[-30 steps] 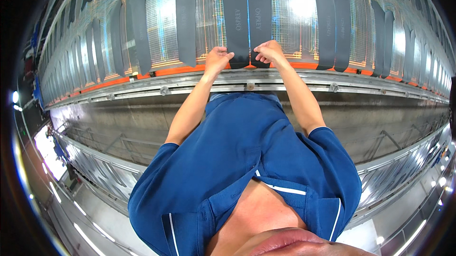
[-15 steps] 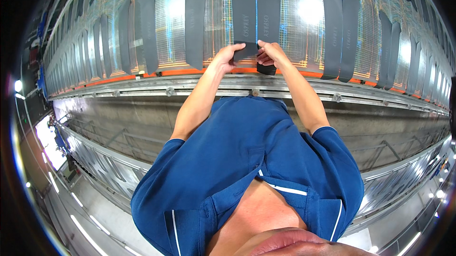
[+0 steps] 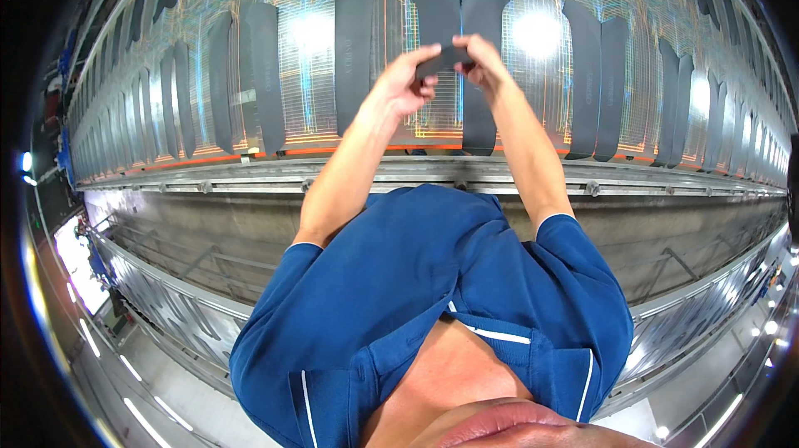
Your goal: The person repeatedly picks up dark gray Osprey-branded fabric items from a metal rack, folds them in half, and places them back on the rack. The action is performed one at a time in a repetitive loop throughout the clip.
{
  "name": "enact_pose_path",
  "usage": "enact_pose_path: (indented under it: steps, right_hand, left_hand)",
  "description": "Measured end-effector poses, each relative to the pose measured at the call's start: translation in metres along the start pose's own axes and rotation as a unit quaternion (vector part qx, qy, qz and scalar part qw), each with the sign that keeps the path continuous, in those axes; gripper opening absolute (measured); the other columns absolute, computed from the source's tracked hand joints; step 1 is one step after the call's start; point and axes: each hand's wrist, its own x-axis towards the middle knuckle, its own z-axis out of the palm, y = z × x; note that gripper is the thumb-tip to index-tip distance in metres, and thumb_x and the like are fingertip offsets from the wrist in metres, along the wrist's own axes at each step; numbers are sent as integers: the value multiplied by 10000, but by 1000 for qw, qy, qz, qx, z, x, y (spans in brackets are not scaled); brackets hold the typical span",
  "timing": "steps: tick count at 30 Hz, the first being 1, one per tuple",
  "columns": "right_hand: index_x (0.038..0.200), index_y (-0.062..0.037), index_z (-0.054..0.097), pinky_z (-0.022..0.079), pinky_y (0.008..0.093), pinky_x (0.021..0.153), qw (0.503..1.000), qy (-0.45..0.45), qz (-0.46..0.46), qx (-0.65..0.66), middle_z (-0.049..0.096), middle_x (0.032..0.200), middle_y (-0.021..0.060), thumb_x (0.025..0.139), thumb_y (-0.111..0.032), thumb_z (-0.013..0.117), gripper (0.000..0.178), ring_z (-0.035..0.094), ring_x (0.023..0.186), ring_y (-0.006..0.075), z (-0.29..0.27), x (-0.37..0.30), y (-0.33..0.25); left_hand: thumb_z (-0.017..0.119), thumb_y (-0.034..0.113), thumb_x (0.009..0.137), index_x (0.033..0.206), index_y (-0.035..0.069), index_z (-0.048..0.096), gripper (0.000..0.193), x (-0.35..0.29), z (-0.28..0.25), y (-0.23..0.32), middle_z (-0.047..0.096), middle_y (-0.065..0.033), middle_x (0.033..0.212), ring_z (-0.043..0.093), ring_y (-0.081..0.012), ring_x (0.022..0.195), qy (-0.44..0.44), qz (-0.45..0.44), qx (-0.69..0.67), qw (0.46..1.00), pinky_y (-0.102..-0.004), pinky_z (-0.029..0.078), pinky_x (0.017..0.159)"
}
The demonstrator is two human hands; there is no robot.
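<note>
My left hand (image 3: 404, 86) and my right hand (image 3: 484, 67) are closed on the two sides of the near end of a dark grey flexible strip (image 3: 448, 57). This end is raised and bent above the table, while the far part of the strip (image 3: 434, 7) reaches away behind my fingers. Close on its right, a matching grey strip (image 3: 479, 119) lies flat, partly covered by my right hand. My fingers hide part of the held edge.
More dark grey strips lie in pairs to the left (image 3: 265, 74) and right (image 3: 599, 86) on the shiny table (image 3: 312, 99), which is patterned with thin coloured lines. A metal rail (image 3: 399, 172) with round knobs runs along its near edge, in front of my body.
Both hands have moved up and away from the rail, lifting and bending the near end of the left strip. The bare table now shows where that end lay. The view has shifted slightly.
</note>
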Motion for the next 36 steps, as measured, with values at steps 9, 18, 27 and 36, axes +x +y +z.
enact_pose_path:
  steps: [9,18,27,36]
  right_hand:
    - [842,-37,688,456,368,707,987,4,140,-79,668,736,50,950,-641,512,638,561,643,161,-14,51,-3]
    - [929,-45,646,585,372,609,998,13,56,20,697,824,69,942,-133,616,94,693,706,194,-11,144,0]
    - [840,-56,676,481,289,492,953,-183,-232,72,666,703,61,943,-212,705,190,614,550,160,112,34,-197]
    - [987,-59,681,611,369,737,985,-106,-49,-129,705,916,28,966,-123,698,69,710,833,161,62,146,-37]
  left_hand:
    - [778,354,940,926,94,692,274,-21,1,2,580,31,736,487,-66,552,-49,46,41,997,-236,369,483]
    - [811,310,911,925,97,676,253,-31,14,31,583,23,736,505,-73,578,-38,49,19,998,-246,389,508]
    - [665,303,1026,993,15,745,300,-125,45,95,761,-72,895,710,-102,726,-165,240,118,949,-243,566,635]
    - [709,192,985,1072,0,709,211,-22,-94,-40,743,-71,926,695,-126,751,-32,61,201,977,-282,570,629]
